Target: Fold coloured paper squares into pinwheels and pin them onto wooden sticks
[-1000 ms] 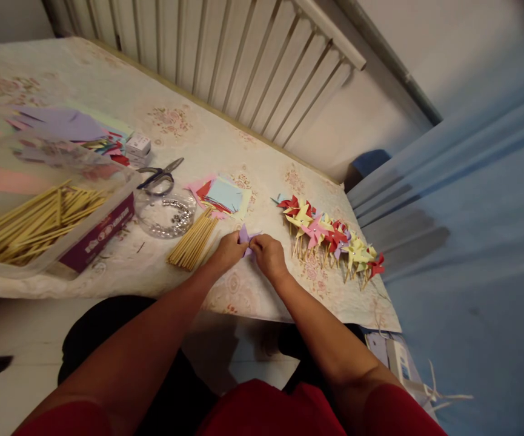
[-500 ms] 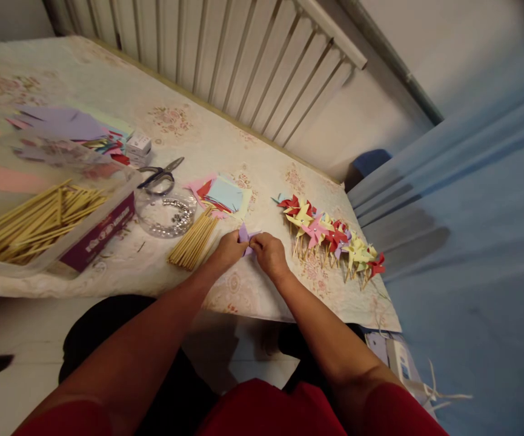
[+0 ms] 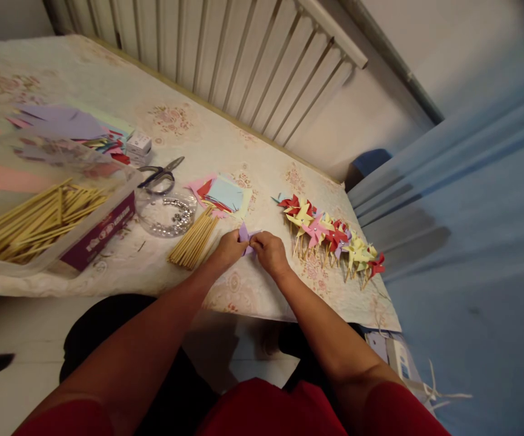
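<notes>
Both hands meet over the near part of the table (image 3: pixel 162 91). My left hand (image 3: pixel 228 249) and my right hand (image 3: pixel 269 254) pinch a small purple paper pinwheel (image 3: pixel 244 234) between their fingertips, just above the floral cloth. A loose bundle of wooden sticks (image 3: pixel 193 239) lies directly left of my left hand. To the right of my right hand lies a row of finished pinwheels (image 3: pixel 329 233) in red, yellow and pink, on sticks.
A stack of cut coloured paper squares (image 3: pixel 223 195), a clear dish of small beads (image 3: pixel 166 212) and scissors (image 3: pixel 159 175) lie behind the hands. A plastic tub of sticks (image 3: pixel 39 221) and more paper sheets (image 3: pixel 62 124) fill the left. A blue curtain (image 3: pixel 470 230) hangs at the right.
</notes>
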`<state>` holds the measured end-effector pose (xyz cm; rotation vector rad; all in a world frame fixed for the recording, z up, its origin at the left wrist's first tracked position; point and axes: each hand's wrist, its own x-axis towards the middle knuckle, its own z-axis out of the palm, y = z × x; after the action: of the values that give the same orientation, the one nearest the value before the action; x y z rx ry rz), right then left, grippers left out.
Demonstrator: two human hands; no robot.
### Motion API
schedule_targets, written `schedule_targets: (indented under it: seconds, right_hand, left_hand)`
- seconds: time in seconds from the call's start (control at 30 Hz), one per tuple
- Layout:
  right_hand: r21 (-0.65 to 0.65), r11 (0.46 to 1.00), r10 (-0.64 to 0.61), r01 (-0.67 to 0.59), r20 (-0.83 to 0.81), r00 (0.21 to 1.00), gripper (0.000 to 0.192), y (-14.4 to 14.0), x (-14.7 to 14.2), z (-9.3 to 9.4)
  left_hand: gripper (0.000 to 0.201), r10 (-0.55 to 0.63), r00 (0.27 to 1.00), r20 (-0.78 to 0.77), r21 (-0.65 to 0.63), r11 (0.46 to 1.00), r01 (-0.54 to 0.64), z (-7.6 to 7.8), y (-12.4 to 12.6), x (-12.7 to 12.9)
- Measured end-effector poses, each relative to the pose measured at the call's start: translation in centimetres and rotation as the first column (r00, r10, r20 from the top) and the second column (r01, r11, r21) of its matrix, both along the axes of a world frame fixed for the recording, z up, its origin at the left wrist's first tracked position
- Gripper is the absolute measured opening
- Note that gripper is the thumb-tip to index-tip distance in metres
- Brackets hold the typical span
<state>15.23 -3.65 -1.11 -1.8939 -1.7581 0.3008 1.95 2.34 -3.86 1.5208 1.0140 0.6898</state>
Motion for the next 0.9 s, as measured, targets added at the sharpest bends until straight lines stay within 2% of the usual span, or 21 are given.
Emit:
schedule_targets:
  seconds: [0.07,0.13,0.2,0.27,0.3,0.37,0.43,0.5,0.53,0.57,0.63,0.7,0.77,0.83,0.9]
  right_hand:
    - [0.005,1.0,0.01,-0.01,0.019,1.0,0.011,0.0,0.0,0.1]
    - [-0.005,0.997,-0.073,0.073,-0.115,0.991,0.011,0.1,-0.3,-0.5]
    - [-0.062,0.978,-0.209,0.199,-0.303,0.93,0.011,0.4,-0.7,-1.4]
    - [-0.134,0.951,-0.31,0.279,-0.412,0.857,0.011,0.6,-1.0,-2.1]
    - [-0.147,0.946,-0.325,0.29,-0.419,0.848,0.011,0.6,-1.0,-2.2]
    - [-0.102,0.965,-0.263,0.243,-0.34,0.903,0.011,0.4,-0.9,-1.8]
    - [-0.025,0.991,-0.134,0.132,-0.153,0.979,0.011,0.1,-0.6,-1.1]
    - [0.018,0.999,-0.038,0.038,0.02,0.999,0.011,-0.1,-0.3,-0.4]
    - [0.025,0.999,-0.023,0.021,0.055,0.998,0.011,-0.2,-0.3,-0.3]
    - [0.027,0.999,-0.034,0.033,0.042,0.999,0.011,-0.2,-0.3,-0.3]
    - [0.0,0.992,-0.125,0.125,-0.104,0.987,0.011,0.0,-0.7,-0.8]
    - [-0.093,0.965,-0.263,0.247,-0.292,0.92,0.011,0.4,-1.1,-1.5]
    - [-0.178,0.933,-0.358,0.312,-0.386,0.85,0.011,0.6,-1.3,-1.9]
    - [-0.157,0.946,-0.322,0.284,-0.353,0.879,0.011,0.6,-1.2,-1.7]
    - [-0.058,0.984,-0.179,0.171,-0.21,0.961,0.011,0.4,-0.8,-1.0]
  left_hand:
    - [0.004,0.001,1.0,0.005,0.0,1.0,-0.001,0.0,0.0,0.0]
    - [0.004,0.013,1.0,0.016,-0.015,1.0,-0.012,0.1,0.0,0.0]
    - [0.003,0.018,1.0,0.014,-0.022,1.0,-0.018,0.3,-0.1,-0.1]
    - [0.003,0.011,1.0,0.006,-0.017,1.0,-0.011,0.5,-0.1,-0.2]
    - [0.003,0.011,1.0,0.005,-0.014,1.0,-0.011,0.6,-0.2,-0.3]
    - [0.004,0.015,1.0,0.003,-0.013,1.0,-0.015,0.6,-0.2,-0.3]
    - [0.006,0.017,1.0,-0.01,-0.004,1.0,-0.017,0.4,-0.1,-0.2]
    - [0.006,0.017,1.0,-0.025,0.005,1.0,-0.017,0.2,-0.1,-0.1]
    - [0.007,0.018,0.999,-0.03,0.008,1.0,-0.018,0.2,0.0,-0.1]
    - [0.007,0.021,0.999,-0.03,0.01,1.0,-0.02,0.1,0.0,-0.1]
    - [0.008,0.021,1.0,-0.022,0.014,1.0,-0.02,0.1,0.0,-0.1]
    - [0.008,0.012,1.0,-0.02,0.016,1.0,-0.012,0.2,0.0,-0.2]
    - [0.007,0.006,0.999,-0.033,0.013,1.0,-0.005,0.3,0.0,-0.2]
    - [0.007,0.006,0.998,-0.056,0.015,1.0,-0.005,0.3,0.1,-0.2]
    - [0.008,0.006,0.998,-0.066,0.024,1.0,-0.004,0.2,0.1,-0.2]
